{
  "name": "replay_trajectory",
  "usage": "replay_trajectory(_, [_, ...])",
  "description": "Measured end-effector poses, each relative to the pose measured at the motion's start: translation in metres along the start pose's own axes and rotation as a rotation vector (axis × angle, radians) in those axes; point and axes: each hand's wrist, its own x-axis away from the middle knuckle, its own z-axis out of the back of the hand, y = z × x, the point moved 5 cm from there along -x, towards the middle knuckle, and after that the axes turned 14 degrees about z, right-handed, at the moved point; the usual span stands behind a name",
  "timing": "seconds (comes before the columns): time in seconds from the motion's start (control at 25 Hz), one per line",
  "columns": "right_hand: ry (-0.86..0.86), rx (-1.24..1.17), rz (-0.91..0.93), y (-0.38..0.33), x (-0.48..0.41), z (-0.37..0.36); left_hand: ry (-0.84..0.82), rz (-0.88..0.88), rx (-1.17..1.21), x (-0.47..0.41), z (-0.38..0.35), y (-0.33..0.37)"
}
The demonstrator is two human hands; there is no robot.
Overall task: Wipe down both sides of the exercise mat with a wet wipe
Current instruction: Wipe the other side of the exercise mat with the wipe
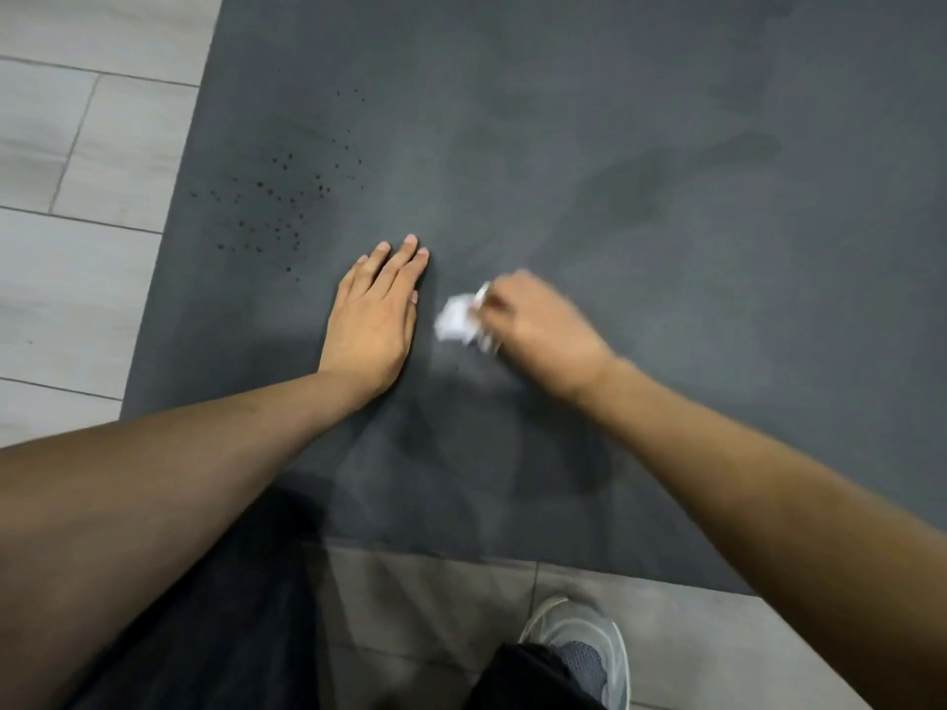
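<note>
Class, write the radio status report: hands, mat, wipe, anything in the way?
Left hand flat on mat, fingers straight. Right hand grips crumpled wipe, blurred. Dark spots on mat beyond left hand; nothing else in the way.
</note>
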Motion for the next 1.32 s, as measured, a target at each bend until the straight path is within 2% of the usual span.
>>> replay_trajectory(0.04, [0.056, 0.122, -0.147, 0.044, -0.001, 0.009, 0.005, 0.007, 0.001, 0.001, 0.000, 0.000])
replay_trajectory(0.12, [0.146, 0.189, -0.434, 0.102, 0.007, 0.022, 0.028, 0.014, -0.005, 0.004, 0.001, 0.003])
replay_trajectory(0.16, [0.163, 0.166, -0.551, 0.109, 0.009, 0.022, 0.032, 0.018, -0.004, 0.004, 0.002, 0.005])
replay_trajectory(0.24, [0.215, 0.110, -0.606, 0.079, 0.008, 0.018, 0.036, 0.033, 0.007, 0.004, 0.002, 0.006])
replay_trajectory(0.32, [0.237, -0.029, -0.401, 0.010, 0.016, 0.006, 0.049, 0.041, 0.012, 0.006, 0.002, 0.007])
replay_trajectory(0.48, [-0.024, -0.264, 0.211, -0.150, 0.072, -0.015, 0.046, 0.046, 0.013, 0.007, 0.003, 0.008])
replay_trajectory(0.52, [-0.060, -0.275, 0.304, -0.160, 0.081, -0.018, 0.046, 0.049, 0.015, 0.007, 0.004, 0.008])
replay_trajectory(0.6, [-0.054, -0.195, 0.388, -0.127, 0.079, -0.014, 0.046, 0.039, 0.017, 0.007, 0.005, 0.010])
replay_trajectory(0.68, [0.079, 0.011, 0.246, -0.051, 0.064, -0.001, 0.039, 0.043, 0.018, 0.006, 0.006, 0.011])
replay_trajectory(0.76, [0.205, 0.197, -0.154, 0.048, 0.061, 0.023, 0.036, 0.067, 0.015, 0.008, 0.008, 0.015])
replay_trajectory(0.8, [0.237, 0.213, -0.391, 0.086, 0.070, 0.033, 0.042, 0.062, 0.003, 0.009, 0.008, 0.020])
replay_trajectory(0.84, [0.281, 0.182, -0.565, 0.107, 0.077, 0.037, 0.045, 0.036, -0.016, 0.011, 0.008, 0.027])
replay_trajectory(0.92, [0.324, 0.123, -0.689, 0.094, 0.079, 0.031, 0.028, -0.065, -0.024, 0.017, 0.003, 0.044])
replay_trajectory(1.0, [0.326, 0.041, -0.545, 0.031, 0.075, 0.017, 0.005, -0.128, -0.002, 0.020, -0.004, 0.058])
replay_trajectory(1.16, [0.112, -0.115, -0.073, -0.120, 0.095, -0.013, -0.019, -0.142, 0.017, 0.018, -0.014, 0.074])
replay_trajectory(1.24, [0.054, -0.076, 0.070, -0.128, 0.102, -0.012, -0.029, -0.137, 0.016, 0.017, -0.015, 0.077])
replay_trajectory(1.32, [0.050, 0.013, 0.079, -0.082, 0.099, -0.005, -0.037, -0.131, 0.025, 0.016, -0.014, 0.077])
